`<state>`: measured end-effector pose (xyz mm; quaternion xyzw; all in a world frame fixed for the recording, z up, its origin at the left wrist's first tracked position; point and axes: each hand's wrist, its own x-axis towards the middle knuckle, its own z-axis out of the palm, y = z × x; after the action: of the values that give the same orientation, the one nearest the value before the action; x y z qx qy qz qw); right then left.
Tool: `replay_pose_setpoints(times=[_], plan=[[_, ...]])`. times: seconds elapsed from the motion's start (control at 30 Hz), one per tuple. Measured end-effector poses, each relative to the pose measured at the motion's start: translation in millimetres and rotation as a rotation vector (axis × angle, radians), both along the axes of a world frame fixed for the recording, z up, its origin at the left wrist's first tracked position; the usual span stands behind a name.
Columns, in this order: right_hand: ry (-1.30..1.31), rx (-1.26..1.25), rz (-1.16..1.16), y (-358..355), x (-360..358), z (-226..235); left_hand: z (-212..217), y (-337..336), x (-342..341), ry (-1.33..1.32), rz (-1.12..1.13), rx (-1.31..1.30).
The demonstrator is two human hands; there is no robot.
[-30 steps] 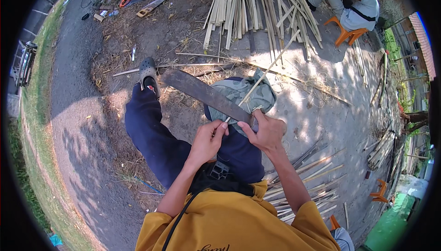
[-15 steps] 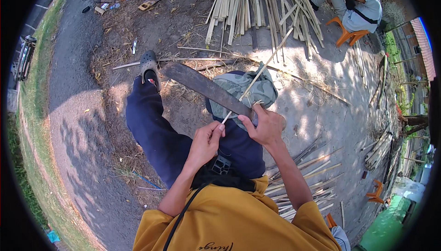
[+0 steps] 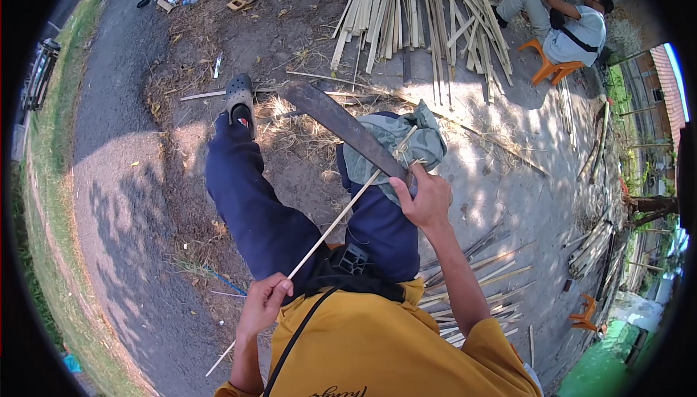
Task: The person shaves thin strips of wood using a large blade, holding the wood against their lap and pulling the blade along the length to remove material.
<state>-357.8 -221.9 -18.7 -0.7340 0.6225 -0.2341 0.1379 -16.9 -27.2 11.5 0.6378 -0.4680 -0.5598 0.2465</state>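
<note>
I have a thin bamboo strip running across my lap, from low at 7 o'clock up toward 1 o'clock, where its far end lies on a grey-green cloth draped over my right knee. The cloth seems there to pad the knee under the blade. My left hand is closed around the strip near its lower end, fingers curled tight on it, holding it taut and in line. My right hand is clamped on the handle of a long dark knife, whose blade points away toward 11 o'clock and crosses the strip just at the cloth, so the edge meets the strip where it is braced. My left leg stretches toward 11 o'clock, ending in a dark shoe on the dirt.

Beyond, at 12 o'clock, a pile of split bamboo lies fanned on the ground. At 1 o'clock another person sits on an orange stool. More strips lie by my right side at 4 o'clock.
</note>
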Motion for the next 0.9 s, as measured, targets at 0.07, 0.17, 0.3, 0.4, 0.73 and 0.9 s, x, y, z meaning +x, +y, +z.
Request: replay_pose_setpoints(times=[0.07, 0.17, 0.3, 0.4, 0.73, 0.9], plan=[[0.042, -0.024, 0.060, 5.9, 3.2, 1.3, 19.2, 9.7, 4.1, -0.048, -0.003, 0.024], [0.052, -0.118, 0.093, 8.1, 10.0, -4.0, 30.0, 32.9, 19.6, -0.125, 0.015, 0.086], [-0.048, 0.012, -0.096, -10.9, 6.3, -14.5, 36.9, 80.6, 88.7, -0.173, 0.079, 0.137], [-0.140, 0.032, -0.005, -0.4, -11.0, -10.7, 61.0, 80.6, 104.3, -0.217, 0.046, 0.086], [-0.756, -0.025, -0.064, 28.4, -19.1, -3.3, 47.6, -68.7, 42.7, 0.070, -0.229, -0.058], [-0.999, -0.029, -0.328, 19.4, -26.5, 19.6, -6.3, -124.0, 2.7, 0.397, -0.259, 0.021]])
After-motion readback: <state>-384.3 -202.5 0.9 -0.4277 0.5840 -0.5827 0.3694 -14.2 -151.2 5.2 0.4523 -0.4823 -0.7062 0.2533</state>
